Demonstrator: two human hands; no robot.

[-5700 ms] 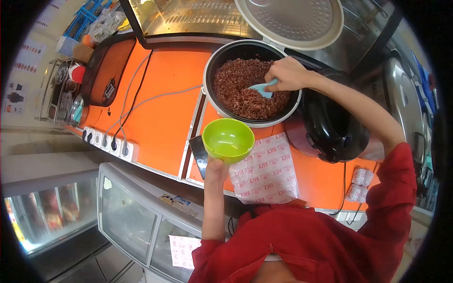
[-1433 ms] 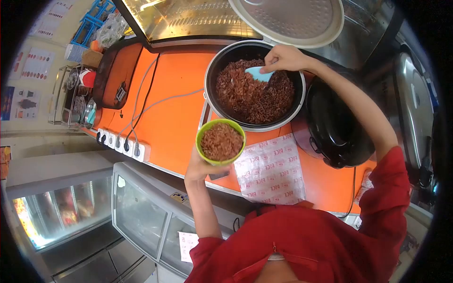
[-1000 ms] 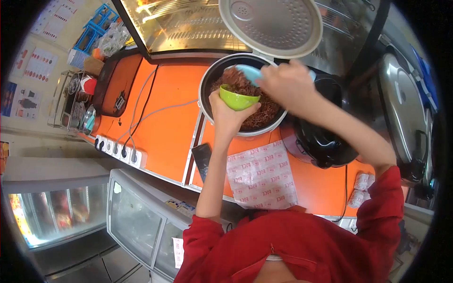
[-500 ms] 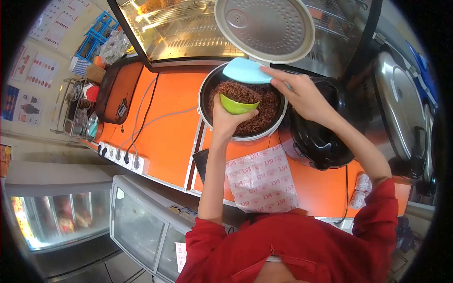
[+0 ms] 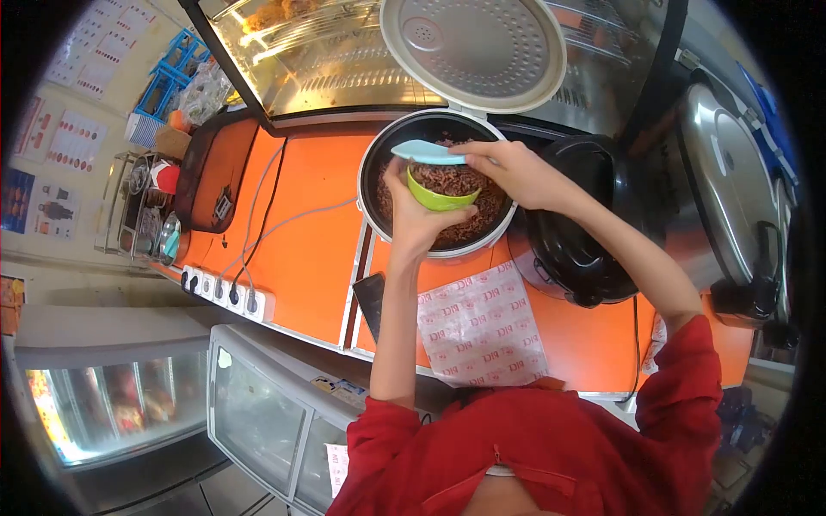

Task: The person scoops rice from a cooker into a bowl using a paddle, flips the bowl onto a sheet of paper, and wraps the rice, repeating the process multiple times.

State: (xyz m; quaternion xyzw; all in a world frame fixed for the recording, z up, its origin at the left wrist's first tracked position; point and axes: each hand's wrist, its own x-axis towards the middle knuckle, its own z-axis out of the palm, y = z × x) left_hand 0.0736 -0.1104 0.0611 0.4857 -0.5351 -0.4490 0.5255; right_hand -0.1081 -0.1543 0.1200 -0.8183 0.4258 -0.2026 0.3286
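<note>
My left hand [image 5: 416,219] is wrapped round a green bowl [image 5: 440,200] above the open rice cooker [image 5: 375,185]. Dark reddish-brown rice [image 5: 449,179] fills the bowl, and more lies in the pot beneath. In my right hand [image 5: 520,175] is the light-blue paddle [image 5: 426,153], its blade lying across the far rim of the bowl, over the rice. The cooker's lid [image 5: 473,52] stands raised behind the pot. A printed paper sheet [image 5: 482,331] lies on the orange counter [image 5: 301,249] in front of the cooker.
A black cooker [image 5: 581,232] stands to the right, beside a larger silver one [image 5: 731,172]. Behind is a glass display case [image 5: 327,86]. At the left are a power strip [image 5: 225,294] and a dark tray [image 5: 219,168]. A phone-like dark object [image 5: 369,301] lies near the paper.
The paddle has come down and left from above the bowl onto its far edge. The mounded rice in the bowl now looks lower, and the bowl sits slightly further right.
</note>
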